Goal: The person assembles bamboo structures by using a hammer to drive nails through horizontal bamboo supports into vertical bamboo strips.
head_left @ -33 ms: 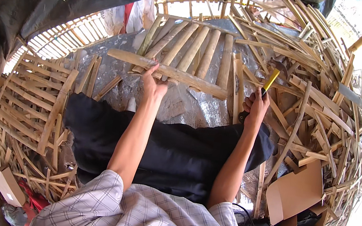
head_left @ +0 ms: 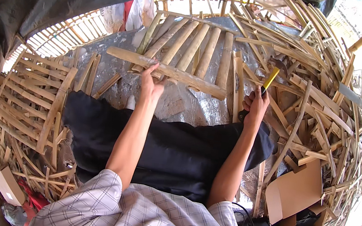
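Left hand (head_left: 151,85) is laid on a split bamboo slat (head_left: 166,71), fingers curled over its near edge, thumb spread; slat is pinned crosswise at approx 12 o'clock from the body, over a row of round bamboo poles (head_left: 193,47) running away toward 12. Right hand (head_left: 256,106) is closed tight round the dark grip of a yellow-handled tool (head_left: 269,79), at approx 1 o'clock; handle is angled up toward 1, tool head is seen among the sticks, blurred, kind can't be told. Slat's right end is seen just beside the right hand, not touching. Silvery sheet (head_left: 191,105) is spread under the poles. Dark cloth (head_left: 176,149) is draped across the lap at 6. Bamboo lattice panel (head_left: 30,96) is lying at 9. Loose bamboo strips (head_left: 320,109) are heaped from 1 to 4, w/ brown cardboard (head_left: 295,189) at 4.
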Demonstrator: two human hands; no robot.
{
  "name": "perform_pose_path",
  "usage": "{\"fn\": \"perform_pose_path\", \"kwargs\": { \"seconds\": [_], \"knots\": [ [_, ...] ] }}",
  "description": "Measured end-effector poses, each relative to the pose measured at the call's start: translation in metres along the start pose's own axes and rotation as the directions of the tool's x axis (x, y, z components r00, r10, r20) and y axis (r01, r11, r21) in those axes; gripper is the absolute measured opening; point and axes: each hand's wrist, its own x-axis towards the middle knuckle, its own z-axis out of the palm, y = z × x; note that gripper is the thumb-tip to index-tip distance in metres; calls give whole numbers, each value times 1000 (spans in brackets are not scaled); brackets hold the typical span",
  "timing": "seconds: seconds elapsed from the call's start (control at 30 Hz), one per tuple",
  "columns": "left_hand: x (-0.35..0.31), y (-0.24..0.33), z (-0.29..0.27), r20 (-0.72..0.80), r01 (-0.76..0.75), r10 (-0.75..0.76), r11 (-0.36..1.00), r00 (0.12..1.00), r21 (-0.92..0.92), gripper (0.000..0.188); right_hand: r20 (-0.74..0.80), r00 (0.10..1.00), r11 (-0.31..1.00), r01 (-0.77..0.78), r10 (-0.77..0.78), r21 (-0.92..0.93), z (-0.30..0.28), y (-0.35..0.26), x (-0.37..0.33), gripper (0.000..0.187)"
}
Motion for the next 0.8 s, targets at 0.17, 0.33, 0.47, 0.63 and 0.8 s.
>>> {"fn": "perform_pose_path", "kwargs": {
  "seconds": [0.17, 0.33, 0.47, 0.63, 0.8],
  "knots": [
    [9, 22, -39, 190, -42, 30, 997, 981, 62, 40, 60, 996, 997, -57, 60, -48, 8, 5, -3, 21],
    [-7, 25, -39, 258, -3, -33, 990, 966, 138, 40, 92, 992, 990, -72, 83, -118, 16, 7, -9, 25],
    [-15, 21, -42, 285, -3, -42, 988, 958, 155, 39, 102, 988, 990, -107, 116, -94, 21, 3, -11, 27],
    [-28, 19, -60, 228, 97, -117, 991, 967, 95, 38, 116, 984, 990, -127, 134, -64, 21, 1, -8, 25],
    [-38, 26, -61, 299, 132, -120, 991, 947, -19, 41, 137, 978, 987, -152, 158, -50, 18, 3, -6, 24]
  ]
}}
